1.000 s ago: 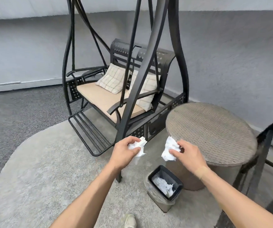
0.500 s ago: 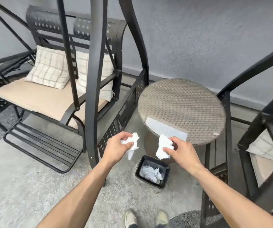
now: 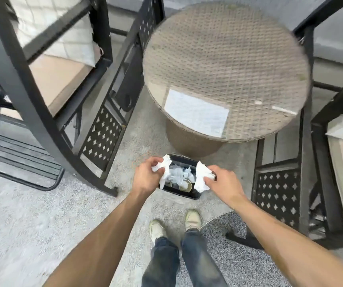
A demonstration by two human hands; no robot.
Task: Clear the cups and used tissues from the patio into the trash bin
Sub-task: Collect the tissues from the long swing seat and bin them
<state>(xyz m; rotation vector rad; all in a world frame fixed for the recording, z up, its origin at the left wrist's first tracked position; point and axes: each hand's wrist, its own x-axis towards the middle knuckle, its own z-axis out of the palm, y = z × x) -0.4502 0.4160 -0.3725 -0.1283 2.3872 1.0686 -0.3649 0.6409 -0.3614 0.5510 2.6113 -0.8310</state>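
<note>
A small black trash bin stands on the floor in front of my feet, below the round table. Inside it lie crumpled tissues and a paper cup. My left hand pinches a crumpled white tissue over the bin's left rim. Over the right rim, my right hand pinches a second white tissue. Both tissues hang down from the fingers above the bin's opening.
A round wicker table with a glass top stands just behind the bin. A black metal swing seat with cushions is to the left, another black frame to the right. My shoes stand close to the bin.
I have stepped closer and looked down. Both hands, each still holding its tissue, have come down from beside the table edge to just over the bin's opening.
</note>
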